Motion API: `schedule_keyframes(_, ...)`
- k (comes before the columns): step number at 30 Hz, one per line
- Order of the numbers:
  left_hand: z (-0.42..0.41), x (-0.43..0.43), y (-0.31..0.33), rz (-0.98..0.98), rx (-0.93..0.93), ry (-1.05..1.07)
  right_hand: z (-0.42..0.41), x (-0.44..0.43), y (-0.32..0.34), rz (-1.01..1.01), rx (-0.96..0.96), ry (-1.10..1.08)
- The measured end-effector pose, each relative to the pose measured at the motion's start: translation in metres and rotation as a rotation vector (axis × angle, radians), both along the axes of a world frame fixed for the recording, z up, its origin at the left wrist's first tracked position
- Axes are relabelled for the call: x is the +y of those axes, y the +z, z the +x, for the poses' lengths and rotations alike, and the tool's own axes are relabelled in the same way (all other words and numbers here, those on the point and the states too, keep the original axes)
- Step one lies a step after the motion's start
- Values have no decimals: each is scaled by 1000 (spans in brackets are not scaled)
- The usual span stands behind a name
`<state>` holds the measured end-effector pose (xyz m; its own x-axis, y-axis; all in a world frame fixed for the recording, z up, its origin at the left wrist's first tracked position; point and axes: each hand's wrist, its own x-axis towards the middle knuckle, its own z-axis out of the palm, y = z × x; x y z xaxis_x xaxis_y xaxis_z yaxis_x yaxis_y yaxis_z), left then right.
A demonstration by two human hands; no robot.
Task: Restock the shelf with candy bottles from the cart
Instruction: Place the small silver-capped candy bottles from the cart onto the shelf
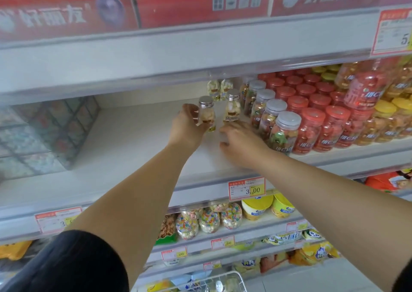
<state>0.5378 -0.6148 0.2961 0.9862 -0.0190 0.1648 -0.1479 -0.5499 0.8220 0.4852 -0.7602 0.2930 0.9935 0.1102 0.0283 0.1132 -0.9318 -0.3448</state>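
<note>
Head view: the left hand (188,124) grips an upright silver-capped clear candy bottle (207,113) over the white shelf (133,135). The right hand (240,142), loosely open and empty, lies just right, below a standing twin bottle (232,106).

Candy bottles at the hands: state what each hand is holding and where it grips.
The left hand holds a silver-capped candy bottle by its lower body. The right hand lies open below a second bottle, holding nothing.

Shelf (124,140): bare white board from middle to left, open to front edge. Left end blocked by patterned boxes (44,133); right end by packed jar rows (312,113); upper shelf lip (156,69) overhead.
</note>
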Motion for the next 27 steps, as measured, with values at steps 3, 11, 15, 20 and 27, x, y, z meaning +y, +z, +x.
schedule_keyframes(3, -3, 9, -2, 62, -49, 58, 11, 0, -4, -12, -26, 10)
schedule_keyframes(11, -6, 14, -9, 551, -133, -372, 28, 1, -9, -91, -23, 13)
schedule_keyframes(15, 19, 6, -14, 529, -111, -294, 35, 3, -8, -88, -1, -32)
schedule_keyframes(20, 48, -7, -11, 522, -86, -255, 41, 5, 1, -58, 58, -74)
schedule_keyframes(27, 68, -17, -8, 607, -100, -287, 58, 10, 1, -36, 56, -92)
